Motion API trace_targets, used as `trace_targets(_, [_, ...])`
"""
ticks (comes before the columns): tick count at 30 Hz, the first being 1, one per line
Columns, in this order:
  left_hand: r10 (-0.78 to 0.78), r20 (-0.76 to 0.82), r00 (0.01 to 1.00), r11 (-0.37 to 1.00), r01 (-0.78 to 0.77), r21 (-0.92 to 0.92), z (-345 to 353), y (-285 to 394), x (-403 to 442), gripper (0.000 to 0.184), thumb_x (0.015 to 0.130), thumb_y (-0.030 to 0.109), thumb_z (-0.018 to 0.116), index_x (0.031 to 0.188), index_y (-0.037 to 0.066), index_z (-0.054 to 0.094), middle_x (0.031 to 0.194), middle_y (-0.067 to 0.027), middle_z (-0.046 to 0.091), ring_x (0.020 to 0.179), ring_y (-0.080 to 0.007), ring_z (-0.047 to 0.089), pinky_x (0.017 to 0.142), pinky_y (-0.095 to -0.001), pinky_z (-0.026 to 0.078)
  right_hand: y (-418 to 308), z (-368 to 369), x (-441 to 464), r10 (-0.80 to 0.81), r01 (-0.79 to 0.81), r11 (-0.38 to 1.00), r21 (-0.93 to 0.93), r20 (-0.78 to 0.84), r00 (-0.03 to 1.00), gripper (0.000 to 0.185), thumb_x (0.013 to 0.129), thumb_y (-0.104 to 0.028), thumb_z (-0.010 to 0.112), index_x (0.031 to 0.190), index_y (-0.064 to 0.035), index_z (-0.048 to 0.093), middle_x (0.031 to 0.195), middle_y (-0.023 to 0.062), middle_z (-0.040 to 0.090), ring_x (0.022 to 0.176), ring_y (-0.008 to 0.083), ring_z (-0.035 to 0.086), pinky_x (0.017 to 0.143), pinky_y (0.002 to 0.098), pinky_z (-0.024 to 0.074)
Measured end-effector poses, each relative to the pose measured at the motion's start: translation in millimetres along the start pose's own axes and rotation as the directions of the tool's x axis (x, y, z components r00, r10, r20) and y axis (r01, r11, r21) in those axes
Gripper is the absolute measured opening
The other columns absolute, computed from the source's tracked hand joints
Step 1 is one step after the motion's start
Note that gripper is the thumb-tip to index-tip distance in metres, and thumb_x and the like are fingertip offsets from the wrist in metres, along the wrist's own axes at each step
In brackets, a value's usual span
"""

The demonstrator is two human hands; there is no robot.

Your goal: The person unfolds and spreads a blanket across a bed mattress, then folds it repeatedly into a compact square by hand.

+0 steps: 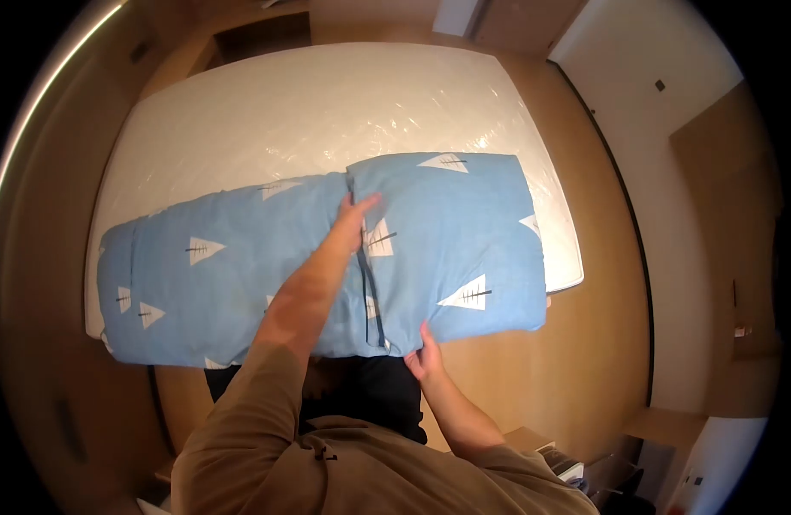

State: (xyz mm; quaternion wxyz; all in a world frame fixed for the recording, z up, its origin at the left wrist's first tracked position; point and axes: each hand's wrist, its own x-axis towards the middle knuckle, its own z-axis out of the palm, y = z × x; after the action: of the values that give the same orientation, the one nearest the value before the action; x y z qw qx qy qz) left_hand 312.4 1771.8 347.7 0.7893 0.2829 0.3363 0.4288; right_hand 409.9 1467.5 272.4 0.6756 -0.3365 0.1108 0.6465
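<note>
A blue quilt (241, 257) printed with white trees lies long and folded across the near side of the bed. Its right part is doubled over, making a thicker flap (447, 232) whose left edge has a dark trim. My left hand (353, 221) grips that edge near its upper end, with one digit stretched over the flap and the other fingers partly hidden. At the near edge of the quilt, my right hand (425, 359) holds the lower corner of the flap, thumb on top and fingers beneath.
Under the quilt is a large white mattress (327, 103) in shiny clear plastic. Wooden floor (584, 369) runs along its right side up to a pale wall (623, 103). A wooden cabinet (181, 64) stands beyond the far left corner. Dark items sit at the lower right.
</note>
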Motion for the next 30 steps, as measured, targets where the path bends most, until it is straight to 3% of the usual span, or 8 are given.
trace_targets(3, [-0.175, -0.255, 0.951, 0.975, 0.203, 0.088, -12.6, 10.7, 53.3, 0.062, 0.076, 0.019, 0.078, 0.122, -0.008, 0.046, 0.119, -0.0179, 0.056, 0.104, -0.0243, 0.059, 0.08, -0.0385, 0.053, 2.5, -5.7, 1.9, 0.03, -0.03, 0.999, 0.018, -0.013, 0.999, 0.052, 0.093, -0.028, 0.058, 0.135, -0.004, 0.04, 0.135, 0.0108, 0.05, 0.124, 0.0278, 0.049, 0.105, 0.0449, 0.0392])
trace_targets(6, [-0.194, -0.186, 0.963, 0.969, 0.217, 0.116, -25.4, 12.1, 102.5, 0.053, 0.075, 0.018, 0.078, 0.111, -0.012, 0.052, 0.111, -0.0184, 0.061, 0.095, -0.0242, 0.063, 0.076, -0.0369, 0.053, 1.1, -3.9, 1.0, 0.068, -0.066, 0.997, 0.042, -0.033, 0.997, 0.052, 0.095, -0.025, 0.056, 0.138, -0.0051, 0.036, 0.136, 0.0107, 0.048, 0.124, 0.0289, 0.048, 0.104, 0.0469, 0.0391])
trace_targets(12, [0.209, -0.062, 0.976, 0.945, -0.186, 0.268, -12.8, 22.6, 122.1, 0.037, 0.079, 0.01, 0.072, 0.109, -0.005, 0.057, 0.092, -0.0121, 0.066, 0.081, -0.0191, 0.064, 0.071, -0.0313, 0.052, 3.6, -5.8, 2.8, 0.04, -0.046, 0.995, -0.091, -0.069, 0.997, 0.061, 0.092, -0.035, 0.059, 0.14, -0.0044, 0.034, 0.139, 0.0111, 0.046, 0.127, 0.0298, 0.045, 0.107, 0.0464, 0.0366])
trace_targets(17, [0.247, -0.188, 0.95, 0.923, -0.172, 0.344, -37.7, -5.3, 135.7, 0.039, 0.087, 0.017, 0.066, 0.118, -0.003, 0.052, 0.098, -0.0113, 0.065, 0.084, -0.0171, 0.062, 0.072, -0.0285, 0.051, 0.5, 5.3, -1.8, -0.033, -0.012, 0.979, -0.203, -0.217, 0.976, 0.059, 0.094, -0.035, 0.056, 0.139, -0.004, 0.035, 0.138, 0.0113, 0.046, 0.127, 0.0298, 0.044, 0.106, 0.0459, 0.0364])
trace_targets(22, [0.212, -0.25, 0.945, 0.932, -0.118, 0.343, -29.8, -6.1, 59.5, 0.062, 0.088, 0.029, 0.065, 0.132, -0.004, 0.037, 0.119, -0.0147, 0.057, 0.106, -0.0205, 0.055, 0.088, -0.0312, 0.047, 7.2, 19.6, 0.3, -0.026, -0.018, 0.987, -0.162, -0.267, 0.963, 0.054, 0.096, -0.035, 0.05, 0.138, -0.0039, 0.037, 0.138, 0.0117, 0.046, 0.128, 0.0298, 0.044, 0.108, 0.0451, 0.0336])
trace_targets(25, [-0.204, -0.221, 0.954, 0.911, 0.268, 0.314, -16.2, -18.3, -52.9, 0.066, 0.085, 0.026, 0.07, 0.133, -0.003, 0.036, 0.123, -0.0153, 0.054, 0.113, -0.0217, 0.051, 0.096, -0.0334, 0.043, 12.4, 28.1, -10.6, 0.026, -0.039, 0.996, -0.075, -0.159, 0.987, 0.053, 0.097, -0.035, 0.046, 0.138, -0.0037, 0.037, 0.139, 0.012, 0.045, 0.128, 0.0287, 0.043, 0.109, 0.0446, 0.0322])
trace_targets(26, [-0.218, -0.035, 0.975, 0.944, 0.22, 0.247, -14.1, -23.8, -91.8, 0.067, 0.082, 0.024, 0.073, 0.131, -0.004, 0.036, 0.122, -0.0163, 0.053, 0.113, -0.0217, 0.051, 0.096, -0.0335, 0.043, 14.1, 29.7, -15.5, 0.045, -0.05, 0.998, -0.042, -0.109, 0.993, 0.052, 0.097, -0.035, 0.045, 0.139, -0.0036, 0.036, 0.139, 0.0122, 0.045, 0.128, 0.0284, 0.043, 0.11, 0.0444, 0.0317])
trace_targets(30, [-0.239, -0.014, 0.971, 0.835, 0.213, 0.508, -11.1, -78.3, -182.2, 0.064, 0.081, 0.021, 0.074, 0.127, -0.006, 0.039, 0.121, -0.016, 0.054, 0.111, -0.0214, 0.052, 0.095, -0.0326, 0.043, 23.1, 42.3, -16.1, 0.031, -0.032, 0.998, -0.062, -0.019, 0.999, 0.049, 0.095, -0.03, 0.051, 0.134, -0.0024, 0.041, 0.132, 0.0112, 0.051, 0.121, 0.0272, 0.049, 0.104, 0.0443, 0.0382])
